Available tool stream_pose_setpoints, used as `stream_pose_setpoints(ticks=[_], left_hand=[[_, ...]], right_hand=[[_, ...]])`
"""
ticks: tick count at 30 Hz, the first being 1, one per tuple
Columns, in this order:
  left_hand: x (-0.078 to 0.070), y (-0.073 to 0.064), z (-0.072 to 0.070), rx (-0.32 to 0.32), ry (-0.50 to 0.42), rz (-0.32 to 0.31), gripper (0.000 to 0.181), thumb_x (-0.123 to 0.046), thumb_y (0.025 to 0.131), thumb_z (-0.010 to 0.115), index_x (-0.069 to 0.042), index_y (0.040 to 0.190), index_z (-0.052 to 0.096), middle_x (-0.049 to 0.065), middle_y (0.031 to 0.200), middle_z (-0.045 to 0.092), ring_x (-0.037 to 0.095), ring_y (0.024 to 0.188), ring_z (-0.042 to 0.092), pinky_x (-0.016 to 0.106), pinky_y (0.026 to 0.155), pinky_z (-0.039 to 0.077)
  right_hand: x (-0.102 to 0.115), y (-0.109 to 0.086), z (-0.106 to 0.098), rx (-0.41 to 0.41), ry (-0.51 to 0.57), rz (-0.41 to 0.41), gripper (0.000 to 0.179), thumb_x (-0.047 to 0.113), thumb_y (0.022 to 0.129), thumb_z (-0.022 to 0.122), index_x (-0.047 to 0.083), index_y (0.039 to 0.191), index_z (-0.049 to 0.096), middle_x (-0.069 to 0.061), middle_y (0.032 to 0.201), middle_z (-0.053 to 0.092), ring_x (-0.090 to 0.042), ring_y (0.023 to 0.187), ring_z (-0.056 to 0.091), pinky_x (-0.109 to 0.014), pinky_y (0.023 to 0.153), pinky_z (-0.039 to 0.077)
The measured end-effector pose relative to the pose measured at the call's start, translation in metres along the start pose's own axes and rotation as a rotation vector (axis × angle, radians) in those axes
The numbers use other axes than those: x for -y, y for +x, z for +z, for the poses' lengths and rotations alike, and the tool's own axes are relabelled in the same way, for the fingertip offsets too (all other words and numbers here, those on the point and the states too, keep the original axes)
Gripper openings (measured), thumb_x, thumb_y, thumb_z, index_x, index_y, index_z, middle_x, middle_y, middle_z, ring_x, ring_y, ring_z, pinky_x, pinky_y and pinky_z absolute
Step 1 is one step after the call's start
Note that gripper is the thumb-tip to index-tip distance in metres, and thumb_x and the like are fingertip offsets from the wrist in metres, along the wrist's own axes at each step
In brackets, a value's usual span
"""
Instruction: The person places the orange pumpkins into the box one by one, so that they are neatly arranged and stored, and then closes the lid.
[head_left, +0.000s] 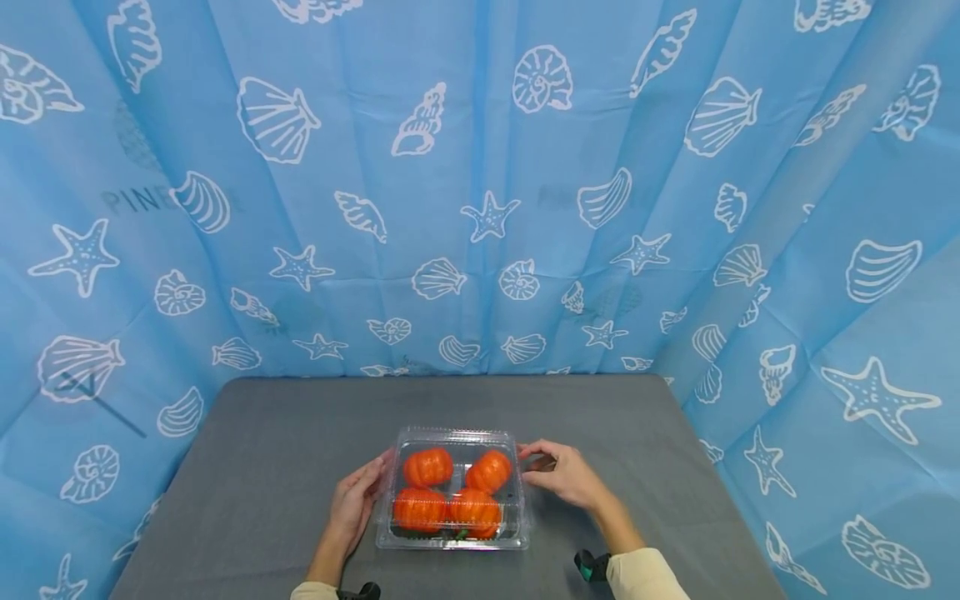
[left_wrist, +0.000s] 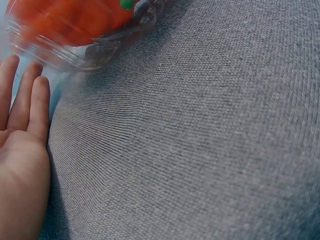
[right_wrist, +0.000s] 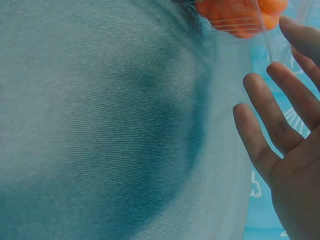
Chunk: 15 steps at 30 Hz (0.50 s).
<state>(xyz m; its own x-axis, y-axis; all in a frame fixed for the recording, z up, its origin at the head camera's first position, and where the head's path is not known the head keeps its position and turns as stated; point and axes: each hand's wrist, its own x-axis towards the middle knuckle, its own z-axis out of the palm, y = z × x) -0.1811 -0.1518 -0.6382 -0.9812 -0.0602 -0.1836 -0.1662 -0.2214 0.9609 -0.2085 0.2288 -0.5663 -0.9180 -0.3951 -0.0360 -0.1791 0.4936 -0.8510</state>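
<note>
A clear plastic clamshell box point(head_left: 452, 546) sits on the grey tabletop. Inside it lie several orange-red, ribbed, pumpkin-shaped pieces point(head_left: 420, 510), with a bit of green at the front. My left hand point(head_left: 351, 506) is along the box's left side, fingers straight, fingertips at its wall. From the right, my right hand point(head_left: 564, 477) reaches to the opposite wall with thumb and fingers extended and spread. In the left wrist view, straight fingers point(left_wrist: 39, 107) lie by the box's lower edge. The right wrist view has the fingers point(right_wrist: 262, 100) apart. Firm contact at either wall is hard to tell.
The grey cloth-covered table point(head_left: 300, 425) extends around the box. A blue curtain point(head_left: 480, 167) with white shell and starfish prints hangs behind the table and along both sides. Dark wrist bands point(head_left: 588, 565) sit near the cream sleeves point(head_left: 643, 575).
</note>
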Motion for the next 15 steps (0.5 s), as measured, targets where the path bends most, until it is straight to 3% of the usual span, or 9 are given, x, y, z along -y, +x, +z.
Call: stream_pose_setpoints(ticks=[3,8,11,15], left_hand=[[0.000,0.001,0.000,-0.006,-0.024,-0.014,0.057,-0.030,0.100,0.065,0.009,0.140,0.056,-0.012,0.125,0.072,-0.007,0.111,0.065,0.013,0.092,0.053],[0.001,0.003,-0.001,0.003,-0.068,-0.003,0.053,-0.019,0.099,0.066,0.009,0.141,0.054,-0.012,0.124,0.072,-0.007,0.113,0.065,0.013,0.093,0.052],[0.001,0.003,0.000,-0.002,-0.077,-0.007,0.052,-0.016,0.097,0.068,0.009,0.141,0.054,-0.014,0.122,0.073,-0.006,0.112,0.066,0.015,0.093,0.054],[0.002,0.004,0.000,-0.018,-0.062,-0.020,0.053,-0.017,0.095,0.071,0.006,0.141,0.056,-0.015,0.122,0.073,-0.004,0.112,0.067,0.018,0.093,0.056]], right_hand=[[-0.001,-0.001,0.002,-0.003,-0.023,-0.003,0.025,0.021,0.093,0.074,0.014,0.117,0.070,-0.017,0.141,0.064,-0.025,0.099,0.073,-0.022,0.078,0.057],[-0.002,-0.003,0.008,-0.042,-0.039,0.053,0.029,0.029,0.099,0.068,0.020,0.126,0.069,-0.007,0.142,0.065,-0.011,0.094,0.070,-0.021,0.075,0.054],[-0.003,-0.005,0.011,-0.047,-0.020,0.049,0.037,0.031,0.098,0.069,0.019,0.133,0.067,-0.008,0.143,0.063,-0.013,0.095,0.071,-0.021,0.076,0.055],[-0.005,-0.007,0.014,-0.011,0.034,0.010,0.050,0.021,0.095,0.072,0.010,0.141,0.059,-0.018,0.148,0.055,-0.023,0.100,0.072,-0.022,0.080,0.057]])
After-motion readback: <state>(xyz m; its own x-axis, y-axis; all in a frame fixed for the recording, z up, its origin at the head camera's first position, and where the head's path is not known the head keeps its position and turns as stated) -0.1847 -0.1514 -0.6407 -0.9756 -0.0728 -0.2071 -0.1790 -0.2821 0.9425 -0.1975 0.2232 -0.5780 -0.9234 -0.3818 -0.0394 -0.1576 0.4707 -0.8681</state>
